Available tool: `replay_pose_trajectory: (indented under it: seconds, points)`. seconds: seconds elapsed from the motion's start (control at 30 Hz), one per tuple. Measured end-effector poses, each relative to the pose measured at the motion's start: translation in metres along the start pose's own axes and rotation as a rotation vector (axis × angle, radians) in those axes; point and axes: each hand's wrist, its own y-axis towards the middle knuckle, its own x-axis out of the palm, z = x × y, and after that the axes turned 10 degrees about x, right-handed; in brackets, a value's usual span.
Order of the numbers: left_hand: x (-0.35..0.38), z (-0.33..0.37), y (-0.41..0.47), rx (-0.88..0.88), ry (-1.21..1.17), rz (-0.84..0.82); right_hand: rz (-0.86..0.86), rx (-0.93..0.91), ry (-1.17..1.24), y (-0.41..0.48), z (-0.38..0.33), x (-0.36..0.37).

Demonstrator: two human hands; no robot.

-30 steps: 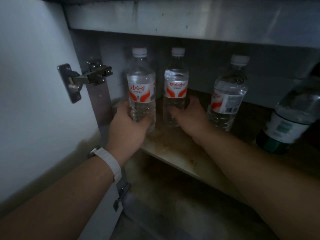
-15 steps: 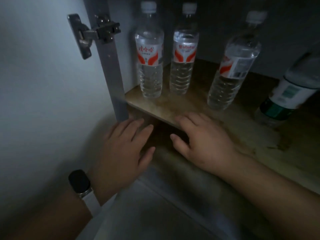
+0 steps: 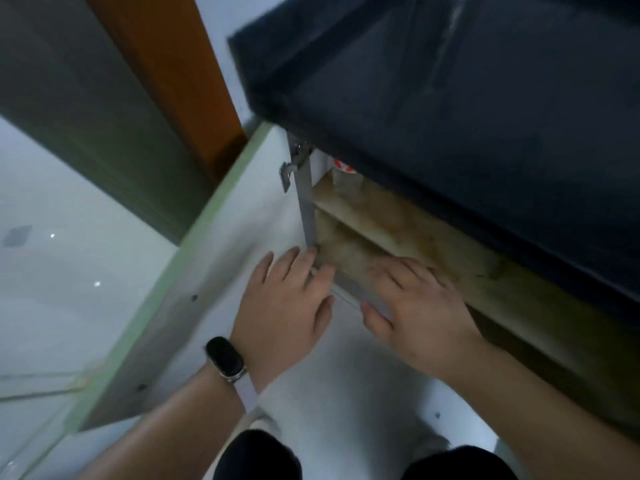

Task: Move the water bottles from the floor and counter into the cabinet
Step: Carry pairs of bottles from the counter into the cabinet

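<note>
Both hands spread flat and empty — left hand (image 3: 289, 299) and right hand (image 3: 415, 306) just below the cabinet shelf (image 3: 398, 223). One water bottle (image 3: 344, 180) peeks out on the shelf's far left end, tucked under the dark tabletop (image 3: 450, 98) — open door (image 3: 221, 265) left of the shelf.

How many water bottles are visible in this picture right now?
1. Only part of one water bottle shows, standing at the left end of the cabinet shelf, just under the dark counter. The counter covers the rest of the shelf, so more bottles may be hidden.
</note>
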Motion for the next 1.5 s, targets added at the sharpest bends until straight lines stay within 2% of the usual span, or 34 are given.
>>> replay_pose_trajectory:
  seconds: [0.1,0.27,0.43,0.57,0.83,1.03,1.3,1.5]
  points:
    - [-0.068,0.011,0.004,0.012,0.003,-0.026,-0.059,-0.002,-0.034,-0.02,-0.016,-0.065]
    - [-0.175,0.027,0.008,0.069,0.003,-0.027,-0.011,-0.006,-0.071,-0.043,-0.034,-0.17]
    - [-0.264,0.033,0.012,0.155,-0.023,0.113,0.086,0.018,-0.1,-0.069,-0.044,-0.26]
    - [-0.305,0.029,0.028,0.268,-0.051,0.205,0.156,0.064,-0.184,-0.09,-0.054,-0.307]
    - [-0.348,0.039,0.062,0.523,-0.14,0.272,0.303,0.346,-0.218,-0.148,-0.071,-0.352]
    - [-0.368,0.089,0.077,0.719,-0.199,0.352,0.357,0.54,-0.234,-0.211,-0.061,-0.374]
    - [-0.392,0.189,0.059,0.887,-0.198,0.351,0.418,0.685,-0.227,-0.318,-0.023,-0.391]
    - [-0.418,0.322,0.033,1.008,-0.18,0.379,0.487,0.797,-0.239,-0.446,0.025,-0.406]
